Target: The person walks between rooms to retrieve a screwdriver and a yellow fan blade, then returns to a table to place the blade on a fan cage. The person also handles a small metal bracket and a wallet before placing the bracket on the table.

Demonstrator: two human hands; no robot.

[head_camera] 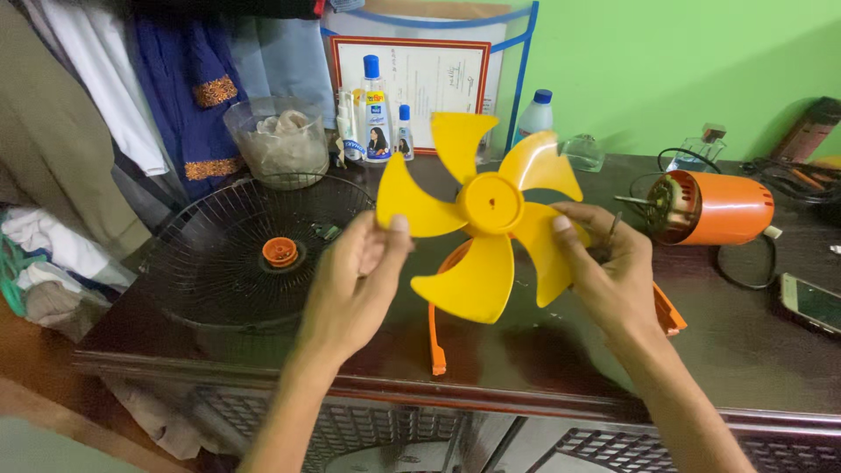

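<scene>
Here both hands, left point(355, 276) and right point(604, 263), raised, each grip pinching a yellow fan blade point(486, 210).

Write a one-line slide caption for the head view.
Two hands, left hand and right hand, hold a yellow fan blade above a dark table.

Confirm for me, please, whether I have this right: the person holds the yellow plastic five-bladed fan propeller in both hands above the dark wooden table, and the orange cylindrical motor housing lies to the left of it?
Not quite: the head view shows the orange cylindrical motor housing lying to the right of the yellow plastic five-bladed fan propeller, not the left. The rest holds: the left hand and right hand both hold it above the dark wooden table.
</scene>
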